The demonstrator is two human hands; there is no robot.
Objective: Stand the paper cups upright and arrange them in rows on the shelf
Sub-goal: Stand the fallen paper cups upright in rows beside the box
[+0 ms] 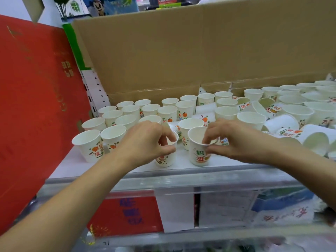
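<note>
On the white shelf (pixel 72 166), two hands work near the front edge, each with one paper cup. The left hand (pixel 145 142) has its fingers (pixel 168 132) curled over the rim of an upright cup (pixel 166 157), with the thumb against the outside. The right hand (pixel 234 140) pinches the rim of a second cup (pixel 197 151), its fingers inside and its thumb outside. This one also stands upright, just beside the first. To their left, two front cups (pixel 87 144) stand side by side. Behind them, roughly twenty upright cups (pixel 151 110) sit in loose rows. On the right lies a heap of cups (pixel 283 122), several on their sides and others upright. The open cups show plain white insides. A tall cardboard box (pixel 181 51) closes off the back of the shelf, and a red box (pixel 27 88) leans at the left. Below the shelf lie a red packet (pixel 125 215) and white sheets (pixel 227 206).
</note>
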